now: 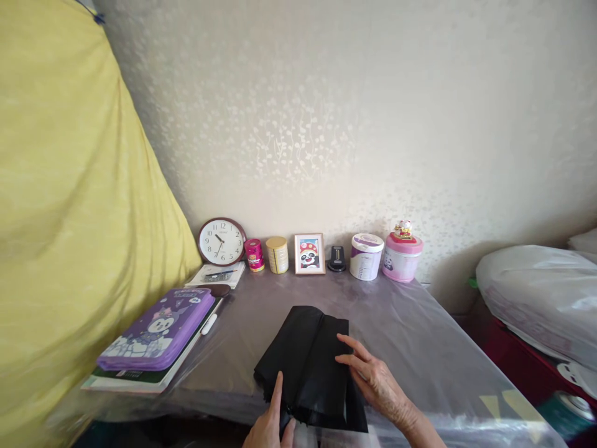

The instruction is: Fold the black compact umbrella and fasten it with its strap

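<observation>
A folded black sheet (pixel 308 361), thin and slightly shiny like a plastic bag, lies at the near edge of the table. Its near edge looks ragged, and one layer sticks out at the lower right. My left hand (pixel 270 423) is at its near left corner, index finger stretched out over the black surface and thumb apart from it; the rest of that hand is cut off by the frame. On the right side, my right hand (pixel 373 376) touches the sheet's edge with spread fingertips. Its lower fingers are partly hidden.
On the left, a purple case (pixel 158 330) lies on books beside a yellow curtain (pixel 69 186). Along the wall stand a clock (pixel 222 241), tins, a picture frame (pixel 310 254), a purple-white tub (pixel 366 257) and a pink tub (pixel 402 258). Clear film covers the table (pixel 415 348).
</observation>
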`<state>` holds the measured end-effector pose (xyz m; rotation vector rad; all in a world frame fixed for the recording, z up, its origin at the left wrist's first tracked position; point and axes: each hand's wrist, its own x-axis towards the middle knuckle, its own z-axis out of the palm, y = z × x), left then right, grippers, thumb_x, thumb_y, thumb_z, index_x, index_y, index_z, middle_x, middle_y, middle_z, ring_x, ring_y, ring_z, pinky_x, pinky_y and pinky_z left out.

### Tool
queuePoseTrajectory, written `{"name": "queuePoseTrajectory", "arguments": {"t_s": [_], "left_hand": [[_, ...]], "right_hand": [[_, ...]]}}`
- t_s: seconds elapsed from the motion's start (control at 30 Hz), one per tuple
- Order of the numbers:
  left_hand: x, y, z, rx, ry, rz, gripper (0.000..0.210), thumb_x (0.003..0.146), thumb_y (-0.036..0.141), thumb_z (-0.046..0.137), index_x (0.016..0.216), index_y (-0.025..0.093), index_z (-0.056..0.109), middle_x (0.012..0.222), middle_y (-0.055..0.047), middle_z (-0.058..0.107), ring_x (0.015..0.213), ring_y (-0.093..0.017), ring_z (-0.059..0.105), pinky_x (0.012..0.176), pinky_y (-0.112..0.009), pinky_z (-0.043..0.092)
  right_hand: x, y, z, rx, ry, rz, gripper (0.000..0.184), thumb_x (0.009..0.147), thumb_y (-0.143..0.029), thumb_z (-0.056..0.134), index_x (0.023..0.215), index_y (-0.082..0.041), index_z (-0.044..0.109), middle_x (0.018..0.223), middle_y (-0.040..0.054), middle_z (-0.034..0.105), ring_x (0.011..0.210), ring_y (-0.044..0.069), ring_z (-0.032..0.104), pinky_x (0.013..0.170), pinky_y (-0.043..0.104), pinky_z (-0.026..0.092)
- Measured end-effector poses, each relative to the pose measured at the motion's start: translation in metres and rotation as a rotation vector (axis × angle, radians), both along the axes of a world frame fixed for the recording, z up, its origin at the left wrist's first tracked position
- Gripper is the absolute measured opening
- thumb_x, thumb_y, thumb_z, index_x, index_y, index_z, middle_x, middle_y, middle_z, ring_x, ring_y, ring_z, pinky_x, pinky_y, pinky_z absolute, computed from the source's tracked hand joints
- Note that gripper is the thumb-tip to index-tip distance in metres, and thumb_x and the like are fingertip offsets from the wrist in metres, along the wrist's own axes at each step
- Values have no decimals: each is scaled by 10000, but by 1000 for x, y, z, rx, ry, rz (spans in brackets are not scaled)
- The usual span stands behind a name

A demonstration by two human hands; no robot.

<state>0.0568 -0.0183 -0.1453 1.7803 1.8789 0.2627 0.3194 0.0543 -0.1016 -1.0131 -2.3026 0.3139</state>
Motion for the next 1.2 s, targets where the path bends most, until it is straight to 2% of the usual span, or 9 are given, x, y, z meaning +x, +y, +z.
{"name": "queuePoseTrajectory", "arguments": {"t_s": [0.13,0.27,0.5,0.63,0.83,1.03,1.2], "left_hand": [[1,-1,3,0,-5,6,695,927,245,338,1468,152,-90,961,-101,658,834,-195,640,670,-221,403],[-1,-1,7,14,-40,7,688,926,244,338,1472,151,-70,982,-105,656,878,-175,639,711,-192,408],[-1,5,8,-73,-5,9,733,906,215,359,1452,140,-124,939,-118,671,879,-219,651,706,-251,430],[2,5,16,-113,19,38,760,883,208,395,1456,179,-103,996,-122,666,939,-240,642,764,-288,440],[7,5,29,-171,-2,43,761,873,202,402,1453,178,-90,1128,-149,621,1065,-286,588,884,-401,429],[7,10,25,-200,28,9,746,862,180,415,1462,144,-25,1190,-175,578,1104,-308,558,918,-416,412],[6,9,22,-194,31,14,729,857,201,412,1472,149,24,1228,-185,549,1100,-324,556,910,-433,412]], "right_hand": [[-6,0,8,0,32,52,307,919,-179,321,1030,-211,605,1400,74,398,1041,158,590,866,273,472],[-17,5,20,26,102,64,262,943,-203,317,1021,-207,568,1366,81,431,1069,141,572,897,259,453],[-62,28,31,153,216,117,218,942,-170,318,1011,-189,524,1276,105,485,1104,132,536,916,264,435],[-91,41,25,196,265,113,200,956,-194,325,995,-188,521,1250,98,495,1069,118,550,896,235,441],[-126,55,10,246,227,53,221,964,-202,316,1013,-187,532,1276,86,479,1136,126,518,941,235,428],[-145,61,0,256,64,-10,242,948,-176,325,1021,-180,556,1302,89,468,1116,160,542,915,274,470],[-150,63,-1,266,-90,-23,236,926,-142,358,1020,-179,571,1331,93,444,1028,182,588,839,294,509]]}}
